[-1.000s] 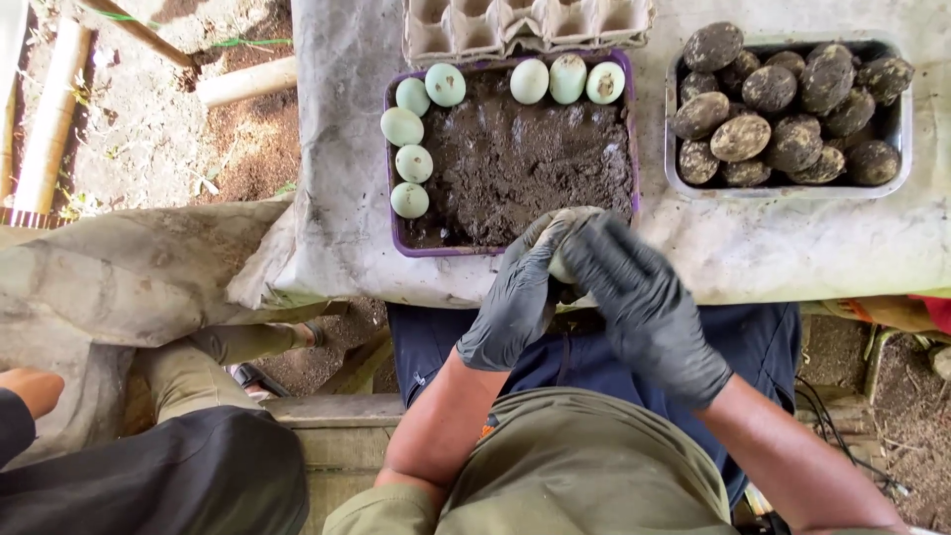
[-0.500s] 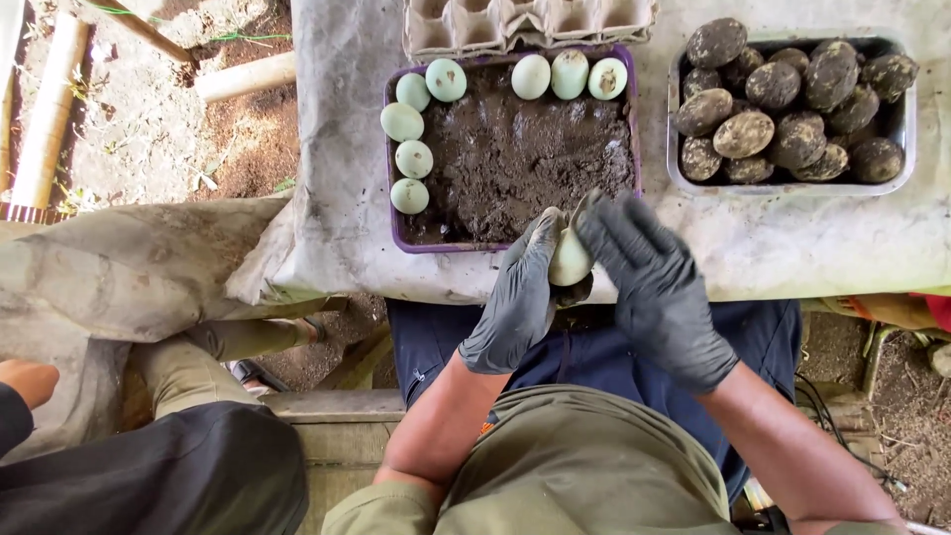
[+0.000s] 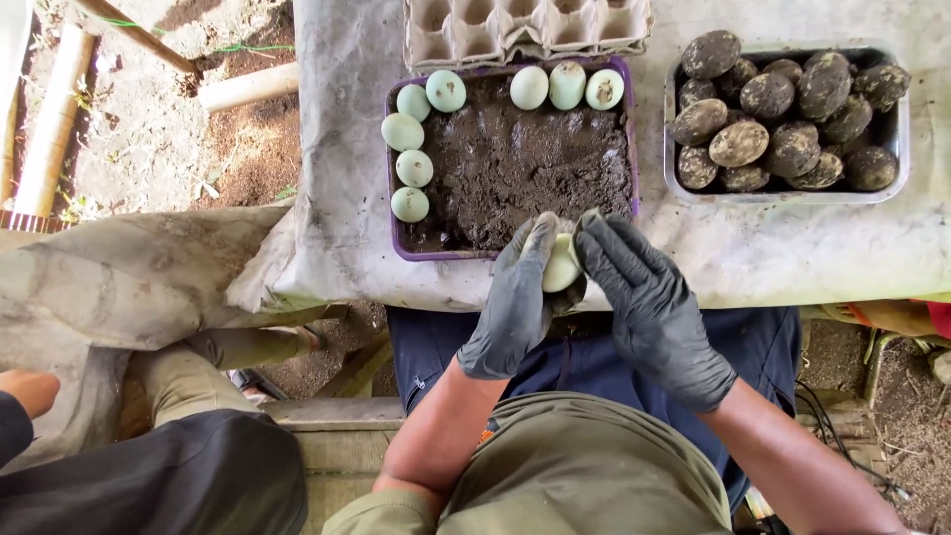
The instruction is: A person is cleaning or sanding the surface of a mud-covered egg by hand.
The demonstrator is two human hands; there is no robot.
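Both my hands wear dark gloves. My left hand [image 3: 513,302] and my right hand [image 3: 654,307] hold one pale egg [image 3: 562,266] between them, just over the near edge of the table. Right behind it stands a purple tray [image 3: 392,213] filled with dark mud, with several pale green eggs [image 3: 410,168] along its left side and three more [image 3: 567,86] along its far edge. Mud smears my fingertips.
A grey tray [image 3: 788,193] at the right holds several mud-coated eggs [image 3: 738,142]. An empty cardboard egg carton [image 3: 525,25] lies behind the purple tray. A grey cloth [image 3: 337,198] covers the table. Another person's arm and dark sleeve [image 3: 59,446] show at lower left.
My hands, closed tightly around the egg a second ago, have parted, so the egg shows between them. They shifted slightly toward the tray edge.
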